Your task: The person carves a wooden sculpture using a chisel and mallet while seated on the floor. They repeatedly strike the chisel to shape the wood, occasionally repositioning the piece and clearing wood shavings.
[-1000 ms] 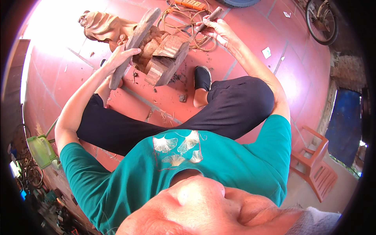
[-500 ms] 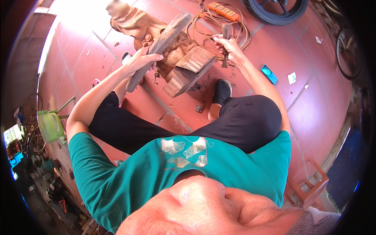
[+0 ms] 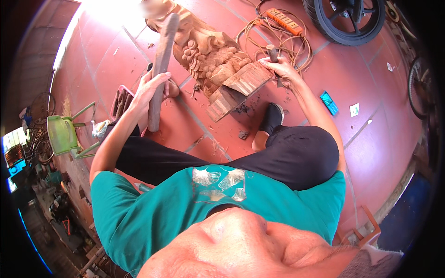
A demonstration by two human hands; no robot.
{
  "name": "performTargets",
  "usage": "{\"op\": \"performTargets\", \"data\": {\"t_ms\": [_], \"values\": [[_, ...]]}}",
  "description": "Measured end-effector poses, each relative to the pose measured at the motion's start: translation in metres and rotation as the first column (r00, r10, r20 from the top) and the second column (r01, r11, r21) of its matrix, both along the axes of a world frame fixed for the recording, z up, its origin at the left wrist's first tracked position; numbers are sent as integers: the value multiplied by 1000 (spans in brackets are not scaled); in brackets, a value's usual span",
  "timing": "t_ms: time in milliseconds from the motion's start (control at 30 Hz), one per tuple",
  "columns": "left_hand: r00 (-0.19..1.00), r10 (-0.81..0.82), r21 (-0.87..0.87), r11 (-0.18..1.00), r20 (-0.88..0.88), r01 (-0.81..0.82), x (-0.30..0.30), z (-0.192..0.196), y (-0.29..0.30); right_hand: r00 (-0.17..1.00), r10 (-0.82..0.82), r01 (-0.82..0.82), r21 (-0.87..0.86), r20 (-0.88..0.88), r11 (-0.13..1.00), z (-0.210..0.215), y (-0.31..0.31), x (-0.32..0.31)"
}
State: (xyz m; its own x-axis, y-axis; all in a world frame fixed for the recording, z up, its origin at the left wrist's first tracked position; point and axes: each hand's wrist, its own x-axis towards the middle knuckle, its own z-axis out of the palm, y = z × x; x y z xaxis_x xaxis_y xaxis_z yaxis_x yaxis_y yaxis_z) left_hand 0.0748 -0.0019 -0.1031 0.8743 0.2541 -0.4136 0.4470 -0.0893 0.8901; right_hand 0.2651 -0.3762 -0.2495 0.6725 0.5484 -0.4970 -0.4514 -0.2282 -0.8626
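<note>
A carved wooden figure [image 3: 218, 60] lies tilted on the red tiles in front of me, with round carved shapes along its middle. Its block-like base [image 3: 248, 81] points toward me. My left hand [image 3: 153, 90] is closed round a long, worn wooden club [image 3: 163, 51], held nearly upright left of the carving. On the other side, my right hand [image 3: 283, 70] grips a chisel [image 3: 272, 54] by the handle. The chisel's blade points down beside the right end of the base; I cannot tell whether it touches the wood.
An orange power strip [image 3: 284, 21] with coiled cord lies beyond my right hand, near a black wheel [image 3: 347, 28]. A mobile phone [image 3: 329, 103] and a white paper piece [image 3: 354, 110] lie to the right. A green chair [image 3: 62, 134] stands left. Wood chips [image 3: 243, 135] litter the floor.
My left hand has swung the club leftward off the carving and more upright. The chisel stays by the base's right end. The whole view has shifted slightly.
</note>
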Motion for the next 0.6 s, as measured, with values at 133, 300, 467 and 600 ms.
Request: {"op": "performTargets", "data": {"t_ms": [133,300,467,600], "values": [[993,115,-121,986,-3,-115,-18,-2,-24,1000,-17,17,118,0,993,-18,0,4],[970,197,-193,967,140,-168,-43,-38,-78,999,-17,14,57,50,998,-5,-2,-1],[971,192,-136,976,143,-172,-57,-54,-110,998,-34,38,70,-55,997,-15,-8,-3],[979,172,-101,982,110,-161,-63,-55,-120,989,-77,88,80,-124,993,-12,-2,-6]]}}
